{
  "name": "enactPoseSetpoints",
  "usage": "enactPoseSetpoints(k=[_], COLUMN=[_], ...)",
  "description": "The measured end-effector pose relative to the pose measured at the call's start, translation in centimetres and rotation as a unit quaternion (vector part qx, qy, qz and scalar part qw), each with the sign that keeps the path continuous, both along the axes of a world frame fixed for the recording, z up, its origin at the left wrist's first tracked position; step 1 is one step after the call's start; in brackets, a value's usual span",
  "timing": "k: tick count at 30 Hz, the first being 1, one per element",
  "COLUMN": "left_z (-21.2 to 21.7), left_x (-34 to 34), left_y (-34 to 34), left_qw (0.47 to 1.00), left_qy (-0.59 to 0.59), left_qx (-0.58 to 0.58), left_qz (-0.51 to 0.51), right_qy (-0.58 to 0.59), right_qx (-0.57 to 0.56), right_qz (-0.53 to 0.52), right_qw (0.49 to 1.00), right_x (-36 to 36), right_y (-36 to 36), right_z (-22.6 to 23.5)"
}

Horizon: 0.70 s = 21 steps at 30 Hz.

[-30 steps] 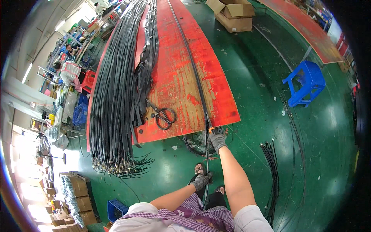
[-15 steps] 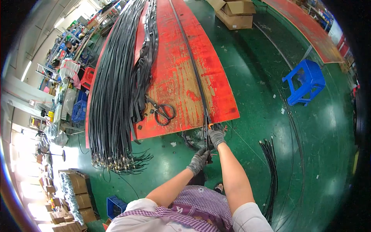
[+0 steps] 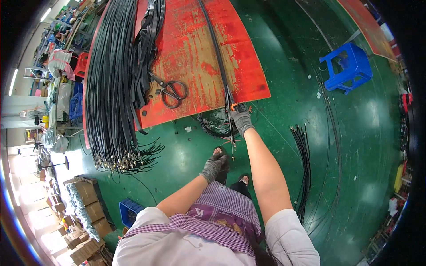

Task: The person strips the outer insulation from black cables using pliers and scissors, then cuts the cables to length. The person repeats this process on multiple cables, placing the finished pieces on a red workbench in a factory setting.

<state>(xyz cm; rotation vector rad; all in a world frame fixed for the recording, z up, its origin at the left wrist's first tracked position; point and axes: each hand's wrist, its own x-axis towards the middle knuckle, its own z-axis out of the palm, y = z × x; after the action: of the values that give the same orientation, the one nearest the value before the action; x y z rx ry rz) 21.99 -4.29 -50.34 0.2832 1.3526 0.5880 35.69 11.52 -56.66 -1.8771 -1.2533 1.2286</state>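
My right hand (image 3: pixel 242 121), in a grey glove, is closed around a small tool with an orange part (image 3: pixel 234 107), its kind mostly hidden, at the near edge of the red table. Beside it a long strip of black cables (image 3: pixel 214 42) runs down the table, and its loose ends (image 3: pixel 233 144) hang over the edge. Lower and to the left, my left hand (image 3: pixel 213 166), gloved too, is curled closed in front of my apron, apart from the cables; whatever it holds is hidden. Large black-handled scissors (image 3: pixel 173 94) lie on the table.
A thick bundle of black cables (image 3: pixel 111 88) covers the left of the red table (image 3: pixel 199 84). Coiled cable (image 3: pixel 215 124) lies beneath the edge. On the green floor, right, are another cable bundle (image 3: pixel 303 164) and a blue stool (image 3: pixel 350 66). A blue crate (image 3: pixel 129 212) stands lower left.
My left hand has come away from the hanging cable ends, down and left. My right hand stays by the cables at the table edge. The whole view has shifted, with the table higher.
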Motion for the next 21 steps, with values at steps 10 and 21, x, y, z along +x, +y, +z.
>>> enactPoseSetpoints(k=[10,21], left_z=[0.9,1.6], left_x=[-3.1,-4.0], left_y=[2.5,3.5], left_qw=[0.995,0.996], left_qy=[0.071,0.067], left_qx=[0.048,0.031], left_qz=[0.048,0.056], right_qy=[0.093,0.144], right_qx=[-0.099,-0.093], right_qz=[-0.047,-0.046], right_qw=[0.990,0.984], right_x=[-0.1,0.2], right_y=[-0.1,-0.2], right_z=[2.3,1.8])
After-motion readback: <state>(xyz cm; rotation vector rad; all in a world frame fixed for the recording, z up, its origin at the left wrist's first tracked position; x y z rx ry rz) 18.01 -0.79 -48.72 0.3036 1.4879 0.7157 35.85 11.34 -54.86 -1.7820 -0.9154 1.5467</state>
